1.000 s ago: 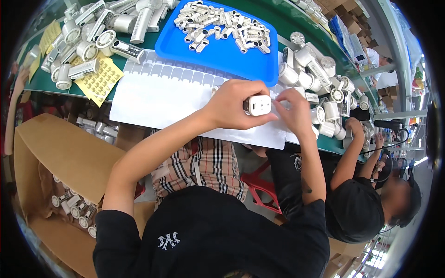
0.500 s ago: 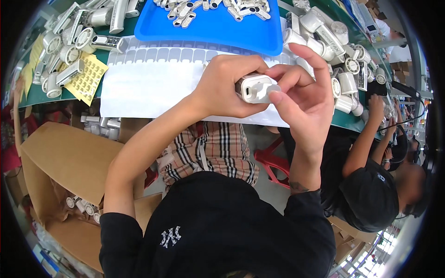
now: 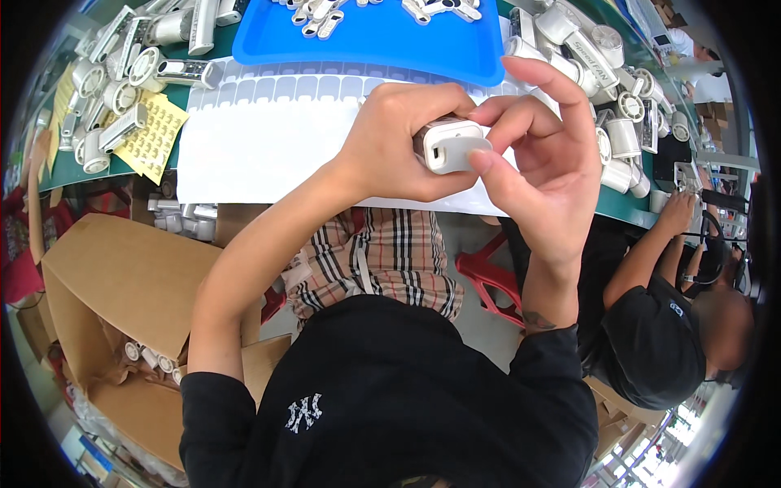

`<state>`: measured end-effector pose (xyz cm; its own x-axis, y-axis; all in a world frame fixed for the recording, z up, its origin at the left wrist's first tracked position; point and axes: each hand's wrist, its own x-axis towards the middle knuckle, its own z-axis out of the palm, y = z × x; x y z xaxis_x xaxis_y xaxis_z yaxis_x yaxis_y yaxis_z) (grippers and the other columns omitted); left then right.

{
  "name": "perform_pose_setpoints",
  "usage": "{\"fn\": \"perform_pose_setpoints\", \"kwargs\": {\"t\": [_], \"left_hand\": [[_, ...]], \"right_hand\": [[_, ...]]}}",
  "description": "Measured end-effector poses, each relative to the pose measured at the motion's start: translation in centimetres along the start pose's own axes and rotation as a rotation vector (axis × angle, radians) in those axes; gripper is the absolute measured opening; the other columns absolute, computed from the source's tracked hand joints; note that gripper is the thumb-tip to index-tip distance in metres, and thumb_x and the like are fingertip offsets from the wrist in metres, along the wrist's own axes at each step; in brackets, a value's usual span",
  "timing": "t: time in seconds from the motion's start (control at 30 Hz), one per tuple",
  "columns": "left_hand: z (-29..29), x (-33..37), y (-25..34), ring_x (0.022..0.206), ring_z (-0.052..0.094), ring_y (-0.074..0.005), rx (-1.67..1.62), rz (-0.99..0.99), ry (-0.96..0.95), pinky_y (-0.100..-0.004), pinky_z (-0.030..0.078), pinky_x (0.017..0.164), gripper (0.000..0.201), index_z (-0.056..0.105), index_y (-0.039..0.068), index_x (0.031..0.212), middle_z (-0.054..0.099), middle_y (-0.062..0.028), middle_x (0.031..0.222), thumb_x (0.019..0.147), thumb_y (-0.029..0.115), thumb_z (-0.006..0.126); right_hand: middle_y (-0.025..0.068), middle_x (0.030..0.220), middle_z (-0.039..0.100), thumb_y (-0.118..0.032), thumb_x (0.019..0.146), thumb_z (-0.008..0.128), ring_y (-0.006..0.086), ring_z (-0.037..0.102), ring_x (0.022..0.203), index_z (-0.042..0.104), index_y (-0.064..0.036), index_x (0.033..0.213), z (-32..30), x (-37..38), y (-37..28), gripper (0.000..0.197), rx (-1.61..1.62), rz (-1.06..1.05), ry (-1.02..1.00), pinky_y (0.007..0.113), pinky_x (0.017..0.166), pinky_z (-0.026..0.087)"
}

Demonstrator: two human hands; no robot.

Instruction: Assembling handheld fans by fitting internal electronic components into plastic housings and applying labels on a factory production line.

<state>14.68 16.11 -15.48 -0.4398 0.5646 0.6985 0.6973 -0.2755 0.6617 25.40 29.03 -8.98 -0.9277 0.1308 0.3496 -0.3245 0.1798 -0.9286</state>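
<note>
Just in front of the white label sheet, nearest to me, I see my left hand wrapped around a small white plastic housing, fingers curled over its top and the thumb beneath, so the part sits clamped in that grip with its slotted end face turned toward me. My right hand meets it from the right: the thumb presses on the end face, the index finger curls to the upper edge, and the other fingers fan out loosely above. Both hands hover above the near edge of the sheet, not resting on it.

The sheet lies flat on the green table, rows of blank labels running along its far edge. Left of the sheet is a yellow sticker sheet, touching a heap of white and grey housings. Beyond the sheet stands a blue tray holding small white clips. Right of the sheet, more white housings are piled. Down to the left of the sheet, below the table, an open cardboard box holds further parts. Off to the right of the sheet, a co-worker in a black shirt reaches a hand to the table.
</note>
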Motion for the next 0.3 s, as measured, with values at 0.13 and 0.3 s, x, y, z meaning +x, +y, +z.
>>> {"fn": "perform_pose_setpoints", "kwargs": {"t": [0.13,0.3], "left_hand": [[0.31,-0.13,0.00,0.058,0.062,-0.0256,-0.026,-0.071,0.035,-0.0304,0.047,0.054,0.031,0.064,0.007,0.081,0.063,-0.0084,0.069,0.061,0.023,0.082],[0.20,-0.08,0.04,0.059,0.063,-0.0258,-0.011,-0.051,0.029,-0.0310,0.048,0.054,0.030,0.064,0.007,0.082,0.064,-0.0083,0.070,0.063,0.022,0.081]], "right_hand": [[0.0021,0.076,0.060,0.006,0.076,0.069,0.0149,0.059,0.095,0.045,0.0028,0.135,-0.31,0.03,0.17,0.063,0.030,0.006,-0.014,0.030,0.092,0.045],[0.0012,0.076,0.060,0.006,0.077,0.068,0.0134,0.059,0.093,0.047,-0.0003,0.134,-0.09,0.07,0.18,0.061,0.039,0.007,-0.003,0.030,0.093,0.045]]}}
